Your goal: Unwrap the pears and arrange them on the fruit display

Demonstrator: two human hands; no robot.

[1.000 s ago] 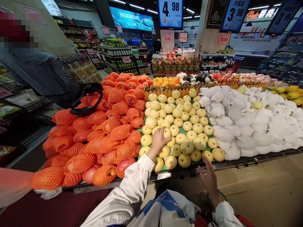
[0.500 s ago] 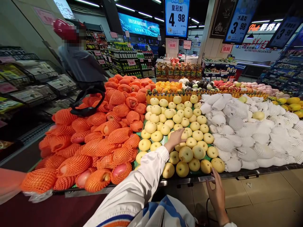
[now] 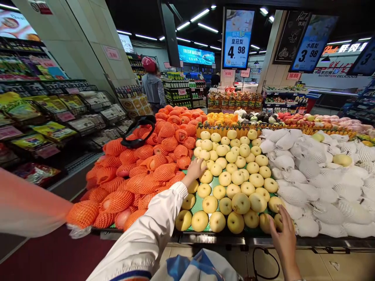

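Observation:
My left hand (image 3: pixel 195 170), in a white sleeve, reaches over the left edge of the yellow pears (image 3: pixel 225 178). Its fingers are bent and slightly apart against a pear there, with no clear hold on it; their tips are partly hidden. At the front right corner of the pears, my right hand (image 3: pixel 283 236) has its thumb and fingers spread beside the front pears (image 3: pixel 267 223). It seems to touch their edge and holds nothing that I can see. The pears lie bare in rows on a green mat (image 3: pixel 198 203).
Fruit in orange foam nets (image 3: pixel 149 183) is heaped on the left, with a black strap-like object (image 3: pixel 138 132) on top. White-netted fruit (image 3: pixel 316 187) fills the right. A metal edge (image 3: pixel 211 238) borders the display's front. A person in a red helmet (image 3: pixel 152 86) stands behind, left.
The view has shifted, showing more of the left shelves. My left hand has moved left across the pears. My right hand remains at the front right corner. The helmeted person is farther away.

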